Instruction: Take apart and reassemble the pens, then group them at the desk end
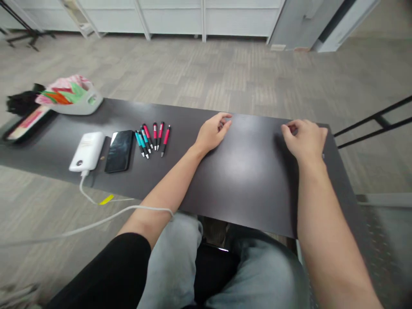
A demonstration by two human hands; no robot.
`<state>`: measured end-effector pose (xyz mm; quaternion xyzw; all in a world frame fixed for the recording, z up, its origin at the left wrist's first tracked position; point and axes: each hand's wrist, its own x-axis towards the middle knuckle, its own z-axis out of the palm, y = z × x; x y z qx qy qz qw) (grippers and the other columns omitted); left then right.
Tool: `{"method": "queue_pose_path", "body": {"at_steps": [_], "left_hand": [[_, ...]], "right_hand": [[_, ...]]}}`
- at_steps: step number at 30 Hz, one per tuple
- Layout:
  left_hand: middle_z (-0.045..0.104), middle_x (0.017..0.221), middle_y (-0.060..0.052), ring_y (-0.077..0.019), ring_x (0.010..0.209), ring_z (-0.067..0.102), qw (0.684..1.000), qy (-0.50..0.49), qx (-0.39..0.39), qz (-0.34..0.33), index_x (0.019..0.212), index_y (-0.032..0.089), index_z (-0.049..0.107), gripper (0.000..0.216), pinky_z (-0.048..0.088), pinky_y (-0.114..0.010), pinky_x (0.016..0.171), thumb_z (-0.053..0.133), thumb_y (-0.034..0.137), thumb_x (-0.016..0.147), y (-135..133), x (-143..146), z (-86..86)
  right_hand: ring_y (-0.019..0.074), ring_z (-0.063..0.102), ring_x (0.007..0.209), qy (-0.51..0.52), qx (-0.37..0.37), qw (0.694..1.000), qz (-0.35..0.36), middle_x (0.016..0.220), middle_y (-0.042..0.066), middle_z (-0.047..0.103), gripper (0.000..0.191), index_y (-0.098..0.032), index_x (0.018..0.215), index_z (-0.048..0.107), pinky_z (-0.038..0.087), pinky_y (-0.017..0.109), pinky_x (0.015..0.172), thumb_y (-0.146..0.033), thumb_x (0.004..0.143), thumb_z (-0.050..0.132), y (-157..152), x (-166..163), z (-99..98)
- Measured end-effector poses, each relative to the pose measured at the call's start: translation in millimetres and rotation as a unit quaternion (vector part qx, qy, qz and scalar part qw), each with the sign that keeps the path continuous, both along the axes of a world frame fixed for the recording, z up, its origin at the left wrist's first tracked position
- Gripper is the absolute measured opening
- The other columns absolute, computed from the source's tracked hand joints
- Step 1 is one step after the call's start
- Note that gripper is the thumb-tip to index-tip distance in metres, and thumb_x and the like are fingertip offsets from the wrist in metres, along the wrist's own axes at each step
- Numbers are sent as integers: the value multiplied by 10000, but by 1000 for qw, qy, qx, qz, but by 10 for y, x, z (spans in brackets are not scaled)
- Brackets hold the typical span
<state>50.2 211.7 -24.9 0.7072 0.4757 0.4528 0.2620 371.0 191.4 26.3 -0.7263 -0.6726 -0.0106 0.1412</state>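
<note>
My left hand [212, 132] rests near the far edge of the dark table [244, 189], fingers loosely bent and thumb apart, with nothing in it. To its left lie several pens with red [166, 140] or teal [139, 144] barrels and black grips. My right hand [305, 138] is over the table's right end, fingers loosely curled and a small gap showing beside the thumb. Its palm is hidden and I see no object in it. Left of the pens are a black smartphone [119, 151] and a white power bank [86, 152].
A white cable [106, 222] runs from the power bank and crosses my left forearm. On the table's left end stand a white basket [88, 105] of colourful cloth-like things and a dark tray [41, 122]. Black metal bars [380, 122] rise at the right; white cabinets [174, 19] line the far wall.
</note>
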Motion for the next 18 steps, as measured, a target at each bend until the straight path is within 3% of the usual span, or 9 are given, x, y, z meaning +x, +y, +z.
{"method": "queue_pose_path", "body": {"at_steps": [4, 7, 9, 11, 14, 18], "left_hand": [[805, 1005, -46, -201, 862, 727, 995, -1, 51, 87, 1342, 228, 787, 219, 607, -340, 881, 697, 374, 1207, -119, -296, 153], [776, 986, -36, -210, 887, 709, 979, 79, 62, 179, 1340, 231, 775, 207, 600, -350, 924, 729, 329, 1164, -312, -948, 364], [785, 1040, -51, -233, 934, 714, 950, 174, 2, 258, 1324, 231, 770, 217, 604, -385, 990, 723, 260, 1115, -481, -1502, 534], [797, 1178, -89, -278, 1072, 742, 903, 275, -99, 315, 1315, 225, 775, 244, 593, -444, 1103, 732, 277, 1080, -647, -2009, 691], [746, 1452, -180, -394, 1367, 716, 847, 373, -220, 308, 1386, 221, 794, 414, 522, -555, 1253, 799, 459, 1047, -817, -2481, 844], [615, 1701, -249, -575, 1630, 508, 820, 432, -274, 258, 1476, 231, 804, 759, 341, -695, 1378, 920, 696, 887, -830, -2598, 907]], "right_hand": [[359, 746, 1198, -20, -4, 999, 43, 1206, 208, 866, 244, -171, 1160, 860, 351, 455, 973, -281, 1123, 646, 59, -102, -130], [349, 743, 1149, -10, 7, 998, 61, 1163, 193, 868, 236, -176, 1132, 856, 326, 443, 924, -287, 1102, 650, 119, -104, -208], [343, 733, 1120, 6, 13, 997, 72, 1138, 188, 865, 227, -184, 1104, 844, 320, 440, 911, -290, 1090, 644, 153, -110, -242], [335, 725, 1100, 22, 12, 996, 80, 1130, 182, 863, 201, -193, 1076, 825, 322, 439, 913, -283, 1074, 645, 172, -130, -258], [328, 708, 1075, 48, 7, 995, 91, 1126, 170, 857, 143, -217, 1014, 780, 328, 449, 929, -277, 1046, 654, 171, -168, -258], [327, 680, 1057, 105, 15, 988, 110, 1101, 168, 837, 108, -258, 924, 699, 343, 478, 957, -284, 1025, 670, 137, -194, -246]]}}
